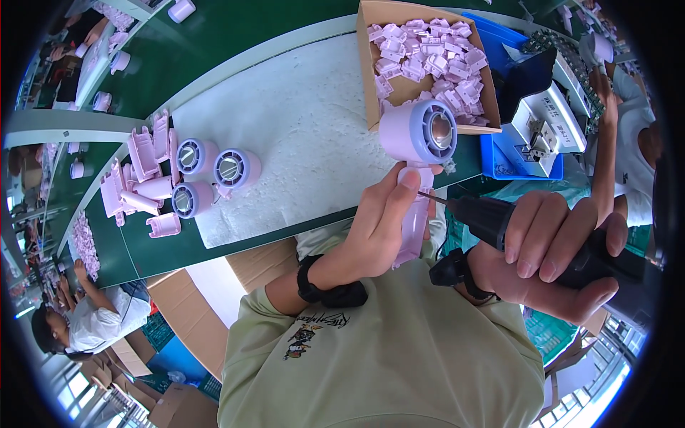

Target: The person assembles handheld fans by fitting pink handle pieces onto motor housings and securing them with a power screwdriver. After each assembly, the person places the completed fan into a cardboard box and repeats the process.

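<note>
A lilac hair dryer (408, 135) is gripped by its neck in my left hand (374, 225), its round slotted end with a shiny centre turned to the right. Its handle (410, 235) points down toward my body. My right hand (549, 246) is wrapped around a black electric screwdriver (481, 217). The thin bit reaches the handle just below the round head, beside my left fingertips; whether it sits in a screw I cannot tell. On the left of the bench, several round dryer heads (237, 168) stand beside loose lilac handle shells (145, 155).
A cardboard box (369, 78) of small lilac parts stands at the bench's far side, over a white mat (285, 135). To its right are a blue bin (503, 160) and an open white box (553, 118). Other people (107, 317) sit at left and right.
</note>
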A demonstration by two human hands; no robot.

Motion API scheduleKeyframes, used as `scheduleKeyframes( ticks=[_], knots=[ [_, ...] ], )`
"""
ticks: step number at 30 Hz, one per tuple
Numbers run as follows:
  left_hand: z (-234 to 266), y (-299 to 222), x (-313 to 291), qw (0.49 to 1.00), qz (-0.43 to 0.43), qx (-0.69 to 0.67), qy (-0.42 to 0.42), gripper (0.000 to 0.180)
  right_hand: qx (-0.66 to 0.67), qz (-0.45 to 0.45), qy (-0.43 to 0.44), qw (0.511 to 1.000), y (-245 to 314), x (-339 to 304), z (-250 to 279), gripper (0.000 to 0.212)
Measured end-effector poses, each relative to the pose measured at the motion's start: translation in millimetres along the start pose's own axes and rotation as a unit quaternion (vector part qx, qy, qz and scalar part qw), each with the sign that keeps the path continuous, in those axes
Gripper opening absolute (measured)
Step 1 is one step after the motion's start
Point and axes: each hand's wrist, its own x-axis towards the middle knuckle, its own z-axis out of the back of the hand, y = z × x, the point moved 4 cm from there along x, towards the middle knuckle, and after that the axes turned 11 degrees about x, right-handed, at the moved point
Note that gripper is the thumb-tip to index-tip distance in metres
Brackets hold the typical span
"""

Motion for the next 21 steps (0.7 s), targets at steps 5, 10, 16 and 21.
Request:
scheduleKeyframes(
  ticks=[5, 10, 16, 21],
  knots=[
    [4.0, -3.1, 0.9, 0.999, 0.008, -0.005, -0.033, 0.059, -0.004, 0.009, 0.029, 1.0, -8.6, -3.7, -2.3, 0.035],
    [11.7, -6.8, 1.7, 0.999, -0.015, -0.014, -0.046, 0.053, 0.011, 0.004, 0.052, 0.999, -18.5, -3.0, -1.1, 0.036],
    [26.8, -40.0, 1.2, 0.998, -0.021, 0.064, 0.003, 0.053, 0.081, 0.094, -0.012, 0.992, -0.1, 10.6, 0.3, 0.04],
    [112.0, -85.2, 47.5, 0.988, 0.057, 0.141, -0.035, 0.045, 0.041, 0.124, -0.038, 0.991, 25.8, 15.9, 15.4, 0.034]
  ],
)
